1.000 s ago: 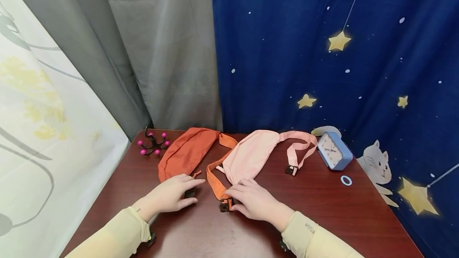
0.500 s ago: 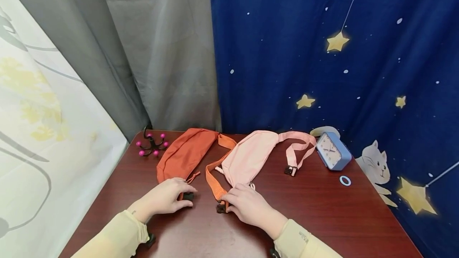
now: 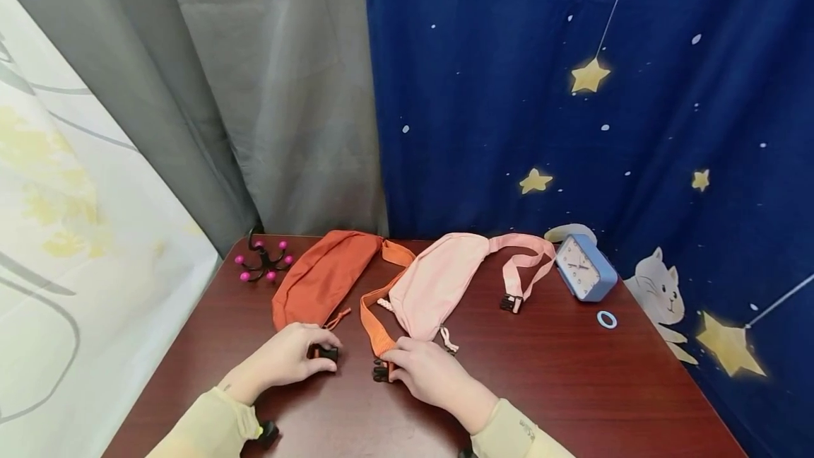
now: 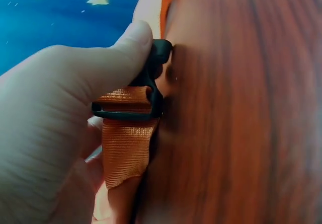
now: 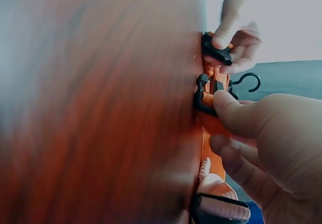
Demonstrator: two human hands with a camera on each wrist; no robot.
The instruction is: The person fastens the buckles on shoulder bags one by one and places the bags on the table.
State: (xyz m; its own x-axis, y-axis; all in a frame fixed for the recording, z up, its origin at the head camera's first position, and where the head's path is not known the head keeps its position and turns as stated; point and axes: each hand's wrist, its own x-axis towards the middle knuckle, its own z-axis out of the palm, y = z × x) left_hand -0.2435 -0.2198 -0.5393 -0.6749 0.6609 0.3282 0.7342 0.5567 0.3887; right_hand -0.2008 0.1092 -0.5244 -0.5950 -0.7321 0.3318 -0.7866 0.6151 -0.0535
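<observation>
A rust-red waist bag lies on the table with its orange strap looping round to the front. My left hand pinches one black buckle half, thumb on top; in the left wrist view, orange webbing threads through this buckle. My right hand pinches the strap's other black buckle half between thumb and fingers. Its prongs point toward the left hand. The two halves are apart, with a short gap between them. Fingers under both buckles are partly hidden.
A pink waist bag lies just beyond the right hand, its strap ending in a black buckle. A blue clock and a light-blue ring are at right. A black hook rack with pink knobs stands back left.
Both hands have drawn slightly toward the table's front, each with its buckle half. The right hand has moved left, narrowing the gap, and uncovered the pink bag's zipper pull. The view has shifted slightly.
</observation>
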